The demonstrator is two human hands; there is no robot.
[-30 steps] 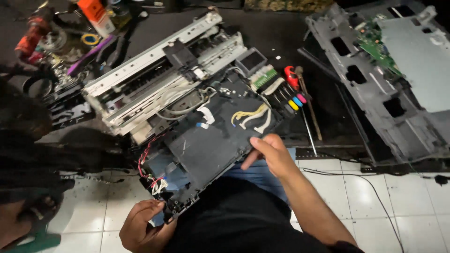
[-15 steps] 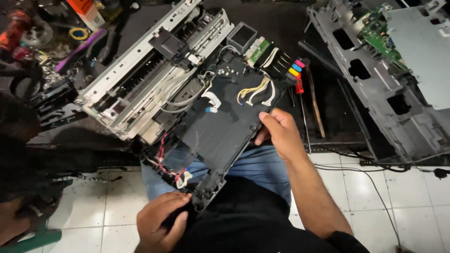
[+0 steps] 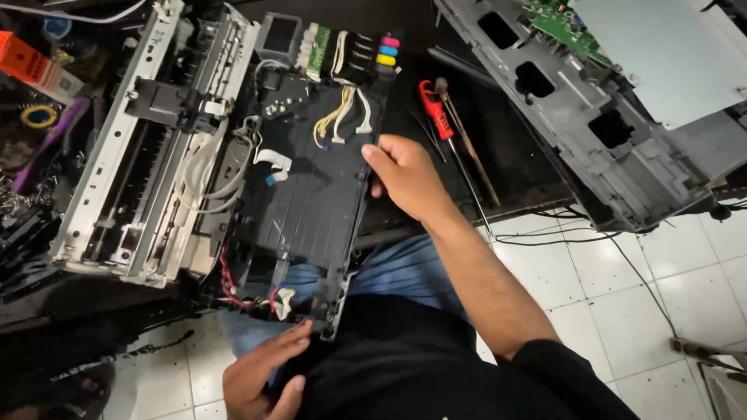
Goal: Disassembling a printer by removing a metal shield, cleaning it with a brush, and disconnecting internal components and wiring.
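Right hand [image 3: 406,175] curled over the 3 o'clock edge of the black printer base [image 3: 311,194], gripping it; left hand [image 3: 264,377] pinching its 6 o'clock corner. Base tilted across the lap, metal frame [image 3: 148,148] touching at 9 o'clock. Red screwdriver [image 3: 436,113] near at 2 o'clock.
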